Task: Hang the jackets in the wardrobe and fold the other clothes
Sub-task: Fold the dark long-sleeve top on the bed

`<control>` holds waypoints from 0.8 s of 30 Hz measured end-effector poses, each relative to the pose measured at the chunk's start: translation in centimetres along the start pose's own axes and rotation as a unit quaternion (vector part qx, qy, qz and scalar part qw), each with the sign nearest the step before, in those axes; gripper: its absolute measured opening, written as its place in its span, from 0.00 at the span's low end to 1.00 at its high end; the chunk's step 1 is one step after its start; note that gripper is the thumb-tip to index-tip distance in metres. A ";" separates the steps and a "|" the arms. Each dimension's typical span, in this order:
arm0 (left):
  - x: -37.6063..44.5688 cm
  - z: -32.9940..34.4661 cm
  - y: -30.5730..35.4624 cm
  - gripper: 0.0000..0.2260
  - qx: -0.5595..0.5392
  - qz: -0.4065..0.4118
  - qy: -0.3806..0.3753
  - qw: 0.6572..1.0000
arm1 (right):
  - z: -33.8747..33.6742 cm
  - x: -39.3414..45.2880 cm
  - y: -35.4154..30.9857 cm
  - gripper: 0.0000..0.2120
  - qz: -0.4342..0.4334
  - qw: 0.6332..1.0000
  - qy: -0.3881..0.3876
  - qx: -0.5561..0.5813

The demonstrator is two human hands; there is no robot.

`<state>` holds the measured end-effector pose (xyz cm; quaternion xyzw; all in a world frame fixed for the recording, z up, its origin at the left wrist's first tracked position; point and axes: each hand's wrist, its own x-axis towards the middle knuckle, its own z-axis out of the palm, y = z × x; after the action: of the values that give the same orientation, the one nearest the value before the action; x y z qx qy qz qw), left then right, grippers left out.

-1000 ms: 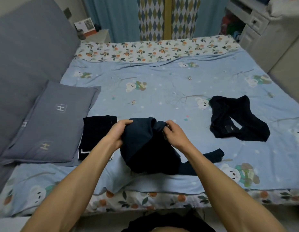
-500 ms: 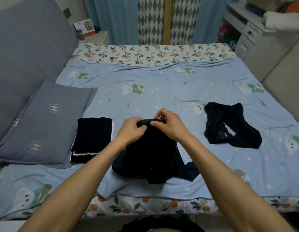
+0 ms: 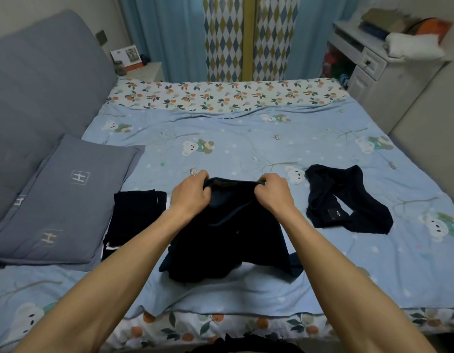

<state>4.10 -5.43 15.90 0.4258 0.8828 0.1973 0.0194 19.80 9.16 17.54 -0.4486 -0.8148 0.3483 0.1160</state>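
Two hands: the left hand (image 3: 189, 196) and the right hand (image 3: 273, 193) each have fingers curled over the top edge of one dark garment (image 3: 228, 240), pinching it at points a little apart.
Held edge: stretched between the fists, raised off the bed; it looks like a waistband or hem, though I cannot tell which.
Garment body: hangs from the grip, its lower part bunched and resting on the blue bedspread (image 3: 246, 138) near the front edge.
Left neighbour: a folded dark piece (image 3: 134, 217) lies just beside the left wrist, partly against the grey pillow (image 3: 60, 200).
Right neighbour: a crumpled dark garment (image 3: 345, 200) lies unfolded, apart from the held one.
Stage, as I judge it: straightening the piece before laying it flat to fold.
Risk: the bunched bottom could stay twisted when laid down, giving a lopsided fold.
Risk: uneven grips could skew the edge.
Risk: a wide shake might disturb the folded piece.
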 end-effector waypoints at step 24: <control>5.2 -5.0 -4.4 0.10 -0.191 -0.059 0.087 0.976 | -4.9 1.0 -0.3 0.08 -0.056 0.969 0.237 0.041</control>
<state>-3.48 -5.57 19.59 0.3425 0.8509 0.3967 0.0352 21.53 12.12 21.14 -0.4669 -0.7732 0.2580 0.3430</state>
